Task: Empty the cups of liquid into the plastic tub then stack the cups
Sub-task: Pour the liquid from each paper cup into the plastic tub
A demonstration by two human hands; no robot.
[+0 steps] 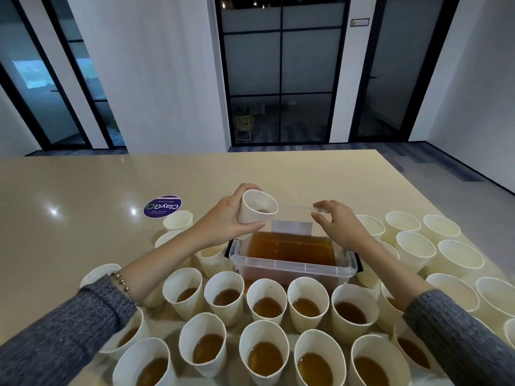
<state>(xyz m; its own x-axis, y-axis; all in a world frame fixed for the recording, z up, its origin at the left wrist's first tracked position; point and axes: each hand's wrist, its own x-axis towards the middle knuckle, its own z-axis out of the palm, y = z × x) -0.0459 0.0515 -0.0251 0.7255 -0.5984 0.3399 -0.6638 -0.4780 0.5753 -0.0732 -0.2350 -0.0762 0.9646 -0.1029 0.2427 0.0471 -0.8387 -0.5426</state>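
A clear plastic tub (292, 270) holding brown liquid stands mid-table. My left hand (223, 221) grips a white paper cup (257, 208), tipped on its side over the tub's far left corner, its mouth facing me and nearly empty. My right hand (337, 222) rests on the tub's far rim, fingers curled over the edge. Several white cups with brown liquid (266, 306) stand in rows in front of the tub. Several empty cups (415, 247) stand right of it.
More empty cups (178, 220) stand left of the tub, beside a round purple sticker (162, 206) on the beige table (83, 190). The table's far edge and floor lie beyond. Full cups crowd under both forearms.
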